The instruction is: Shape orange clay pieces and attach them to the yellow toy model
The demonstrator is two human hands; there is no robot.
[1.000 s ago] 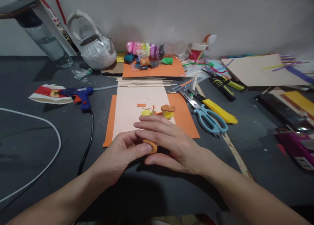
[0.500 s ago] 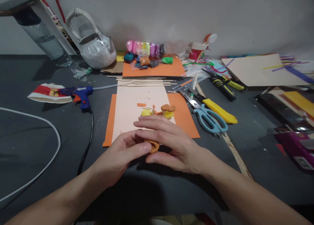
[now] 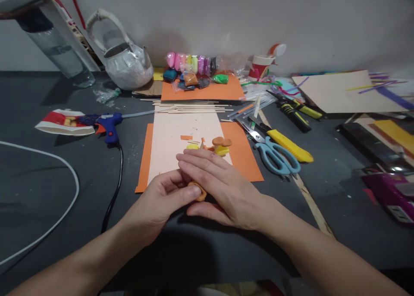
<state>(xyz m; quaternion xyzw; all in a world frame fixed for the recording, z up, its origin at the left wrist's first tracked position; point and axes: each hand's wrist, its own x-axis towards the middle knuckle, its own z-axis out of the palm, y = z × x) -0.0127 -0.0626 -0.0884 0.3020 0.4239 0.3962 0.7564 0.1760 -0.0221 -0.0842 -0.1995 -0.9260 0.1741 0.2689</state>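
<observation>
A small piece of orange modelling clay (image 3: 202,195) is pinched in my left hand (image 3: 168,197), with the thumb pressed on top of it. Fingers stretched out, my right hand (image 3: 223,184) lies over the clay and the left fingertips, its thumb apart below. Its palm side is hidden, so I cannot tell how firmly it touches the clay. Just beyond the fingers, on a pale sheet (image 3: 171,136), lies a small figure with yellow parts (image 3: 221,150) and an orange clay top (image 3: 221,141), partly covered by my hand.
A blue glue gun (image 3: 111,128) with a black cord lies left. Scissors (image 3: 278,156), a yellow cutter (image 3: 289,146) and pliers (image 3: 294,115) lie right. Thin sticks (image 3: 194,108), packets of coloured clay (image 3: 190,65) and a silver kettle (image 3: 129,67) are behind.
My right hand has shifted slightly left and flattened over the clay, covering more of it. My left thumb has moved a little further onto the piece.
</observation>
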